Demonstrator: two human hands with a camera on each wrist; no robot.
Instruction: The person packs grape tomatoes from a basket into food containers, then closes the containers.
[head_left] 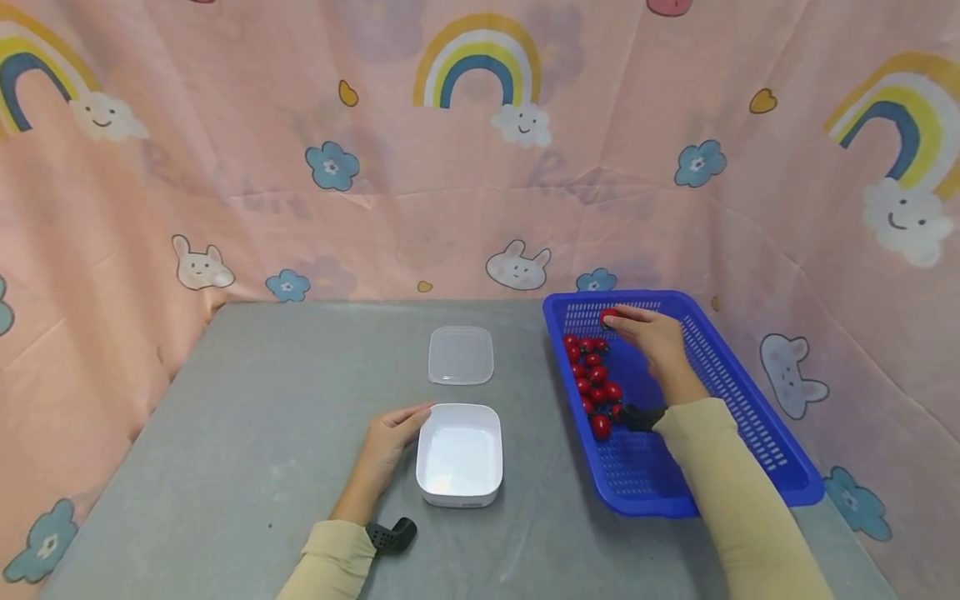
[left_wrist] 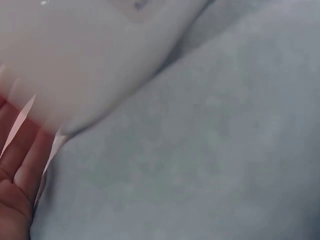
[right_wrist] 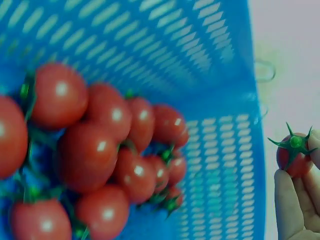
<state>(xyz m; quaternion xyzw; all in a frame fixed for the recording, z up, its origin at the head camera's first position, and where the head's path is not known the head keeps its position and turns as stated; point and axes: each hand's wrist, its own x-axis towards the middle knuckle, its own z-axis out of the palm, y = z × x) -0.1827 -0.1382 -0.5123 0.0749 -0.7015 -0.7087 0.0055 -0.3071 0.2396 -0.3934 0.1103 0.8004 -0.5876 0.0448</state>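
Between thumb and fingers, my right hand (head_left: 654,340) pinches a cherry tomato (right_wrist: 295,155) by its sides, its green stem star showing in the right wrist view. It holds this tomato over the far end of a blue plastic basket (head_left: 686,507). Several more cherry tomatoes (head_left: 597,375) lie in a bunch along the basket's left side. My left hand (head_left: 390,437) rests against the left side of a white square container (head_left: 459,454), fingers at its far left corner. Nothing shows inside the container. In the left wrist view the fingers (left_wrist: 30,155) touch the container's wall.
A translucent square lid (head_left: 461,356) lies flat on the grey table (head_left: 262,433) just beyond the container. Behind the table hangs a pink curtain (head_left: 420,208) with rainbows and rabbits. The basket's slotted walls stand up around the tomatoes, near the curtain on the right.
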